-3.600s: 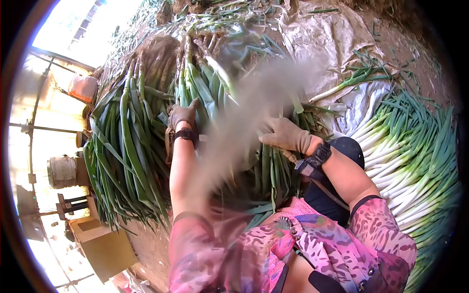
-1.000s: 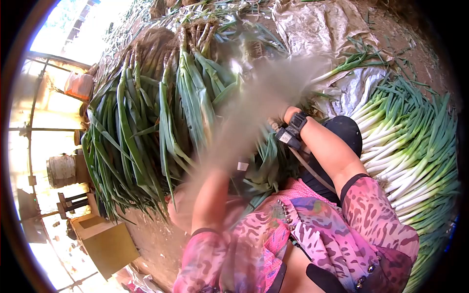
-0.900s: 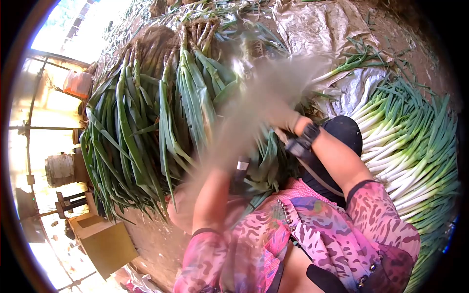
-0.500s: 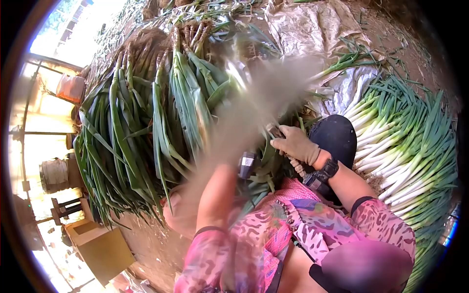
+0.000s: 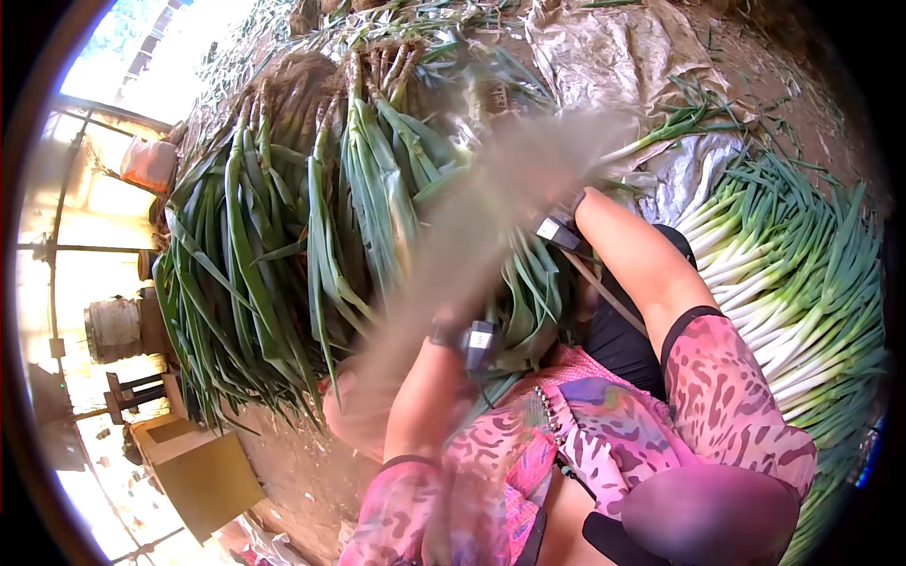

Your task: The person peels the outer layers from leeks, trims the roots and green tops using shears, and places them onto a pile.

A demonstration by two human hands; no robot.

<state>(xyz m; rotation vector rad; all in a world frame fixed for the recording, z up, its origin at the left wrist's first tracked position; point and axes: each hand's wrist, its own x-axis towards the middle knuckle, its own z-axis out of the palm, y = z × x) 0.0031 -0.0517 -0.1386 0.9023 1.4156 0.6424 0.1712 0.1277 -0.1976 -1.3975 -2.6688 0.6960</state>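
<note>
Stretched forward now, the right forearm (image 5: 642, 264) has left its place by the lap of half a second ago. The right hand has gone into a blurred smear over the near end of the leek heap (image 5: 368, 189), so I cannot tell whether it is clenched or loose. Only the right wrist unit (image 5: 557, 229) shows at the edge of the blur. The left hand is lost in the same smear, and its grip cannot be told either. The left forearm (image 5: 420, 396) and the left wrist unit (image 5: 478, 341) sit at the heap's near end, much as before. Dark leaves of the heap fan toward the person, with the roots pointing away. Right of the heap lies a pile of cleaned white-stemmed leeks (image 5: 793, 274), and a grey sheet (image 5: 679, 179) lies between the two. Off the heap's near left corner stands a cardboard box (image 5: 203, 476).
</note>
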